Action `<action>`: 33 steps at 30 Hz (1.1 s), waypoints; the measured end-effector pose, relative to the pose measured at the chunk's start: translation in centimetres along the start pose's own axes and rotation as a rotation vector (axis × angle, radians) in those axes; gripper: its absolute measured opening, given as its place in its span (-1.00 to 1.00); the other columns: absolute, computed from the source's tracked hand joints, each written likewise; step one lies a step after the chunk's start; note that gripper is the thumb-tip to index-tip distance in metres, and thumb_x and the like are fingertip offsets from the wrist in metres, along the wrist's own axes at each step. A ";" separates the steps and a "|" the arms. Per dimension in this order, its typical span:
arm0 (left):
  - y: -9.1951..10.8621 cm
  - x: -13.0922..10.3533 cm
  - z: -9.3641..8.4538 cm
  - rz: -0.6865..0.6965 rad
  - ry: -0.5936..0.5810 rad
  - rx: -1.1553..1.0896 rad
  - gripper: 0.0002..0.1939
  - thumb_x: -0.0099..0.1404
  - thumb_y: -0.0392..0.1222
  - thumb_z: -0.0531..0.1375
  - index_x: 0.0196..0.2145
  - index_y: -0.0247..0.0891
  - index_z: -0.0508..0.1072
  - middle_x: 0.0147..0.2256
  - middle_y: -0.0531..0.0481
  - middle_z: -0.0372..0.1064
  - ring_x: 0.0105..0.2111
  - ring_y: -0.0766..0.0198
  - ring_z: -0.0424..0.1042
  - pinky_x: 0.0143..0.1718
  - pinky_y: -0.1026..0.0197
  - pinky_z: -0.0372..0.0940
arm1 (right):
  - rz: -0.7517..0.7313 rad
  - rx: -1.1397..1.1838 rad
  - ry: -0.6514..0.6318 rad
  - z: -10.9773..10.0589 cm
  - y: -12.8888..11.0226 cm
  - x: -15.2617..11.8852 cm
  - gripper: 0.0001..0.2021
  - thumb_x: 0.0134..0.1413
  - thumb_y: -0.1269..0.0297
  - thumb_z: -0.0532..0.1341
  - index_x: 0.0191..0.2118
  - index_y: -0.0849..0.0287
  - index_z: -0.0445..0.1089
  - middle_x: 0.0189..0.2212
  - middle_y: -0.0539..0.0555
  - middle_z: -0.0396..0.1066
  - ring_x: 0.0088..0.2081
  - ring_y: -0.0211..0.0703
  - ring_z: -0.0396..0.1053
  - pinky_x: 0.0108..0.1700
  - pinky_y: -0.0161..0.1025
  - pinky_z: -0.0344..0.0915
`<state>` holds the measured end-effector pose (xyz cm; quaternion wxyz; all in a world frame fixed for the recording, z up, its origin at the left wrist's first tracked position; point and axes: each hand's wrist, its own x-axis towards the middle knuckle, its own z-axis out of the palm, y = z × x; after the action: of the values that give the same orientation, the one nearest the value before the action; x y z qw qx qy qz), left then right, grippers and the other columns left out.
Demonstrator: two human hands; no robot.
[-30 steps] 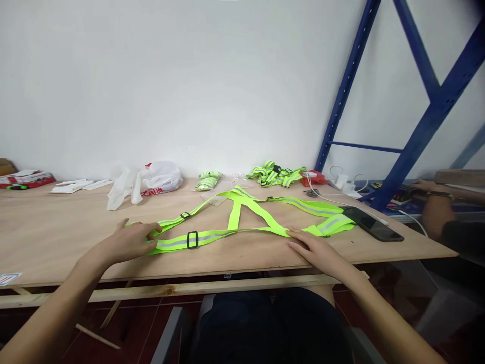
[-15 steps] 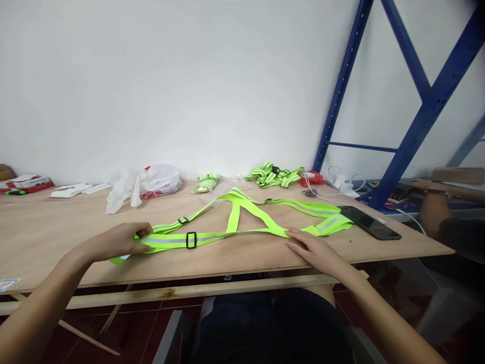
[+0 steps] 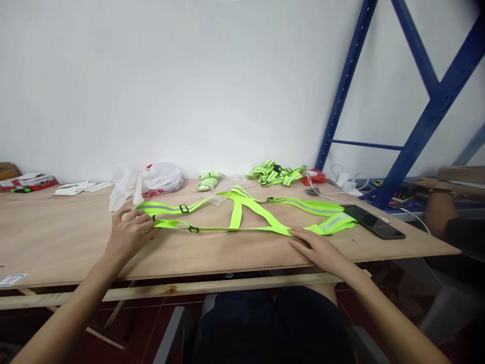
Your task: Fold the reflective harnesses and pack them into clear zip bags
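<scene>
A neon-yellow reflective vest [image 3: 235, 215] made of elastic straps with grey stripes is spread out on the wooden table. My left hand [image 3: 132, 231] has its fingers curled around the strap at the left end, hiding part of it. A small black piece shows at those fingertips. Black slider buckles sit on the left straps, one on the back strap [image 3: 184, 209] and another on the front strap [image 3: 193, 229]. Toward the right, my right hand [image 3: 318, 248] lies with fingers stretched out over the near strap, touching it.
A phone [image 3: 375, 222] lies against the vest's right end. Behind are a bunched reflective vest [image 3: 276, 174], a bagged one [image 3: 207, 181], a white plastic bag [image 3: 162, 178] and a white cable [image 3: 333, 194]. A blue rack [image 3: 409, 136] rises at right, beside another person's arm [image 3: 441, 202].
My left hand has moved up and away from the table's front edge, shifting the left straps back and turning the near strap edge-on. The right hand keeps its place on the strap.
</scene>
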<state>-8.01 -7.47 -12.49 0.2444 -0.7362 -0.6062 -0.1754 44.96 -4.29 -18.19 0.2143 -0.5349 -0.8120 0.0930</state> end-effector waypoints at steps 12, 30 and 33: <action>2.2 -7.9 -0.3 -0.224 0.148 -0.036 -0.59 0.40 0.03 0.00 -0.13 -0.18 0.60 -0.21 -0.10 0.58 -0.21 0.01 0.49 -0.22 0.10 0.29 | 0.012 -0.042 0.007 0.0 0.3 0.2 -0.46 0.23 -0.10 0.05 0.11 0.12 0.47 0.21 0.17 0.37 0.24 0.22 0.29 0.30 0.12 0.21; 2.7 -6.0 -0.7 -0.213 0.220 0.075 -0.73 0.33 -0.02 0.15 -0.14 -0.09 0.59 0.17 -0.18 0.35 0.18 -0.25 0.25 0.15 -0.26 0.07 | 0.020 -0.049 0.008 0.0 0.1 0.2 -0.43 0.20 -0.13 0.05 0.10 0.16 0.47 0.20 0.20 0.38 0.24 0.22 0.30 0.29 0.13 0.21; 1.7 -4.8 -0.8 -0.163 0.210 -0.066 -0.72 0.37 -0.04 0.10 -0.31 -0.09 0.60 -0.02 -0.09 0.52 0.06 -0.09 0.41 0.19 -0.17 0.10 | 0.025 -0.052 0.006 0.0 0.0 0.2 -0.42 0.21 -0.12 0.04 0.12 0.18 0.46 0.21 0.20 0.36 0.25 0.22 0.29 0.30 0.13 0.20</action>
<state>-7.32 -12.05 -14.78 0.2671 -0.6696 -0.6292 -0.2905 44.94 -4.12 -18.11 0.2018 -0.5508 -0.8066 0.0731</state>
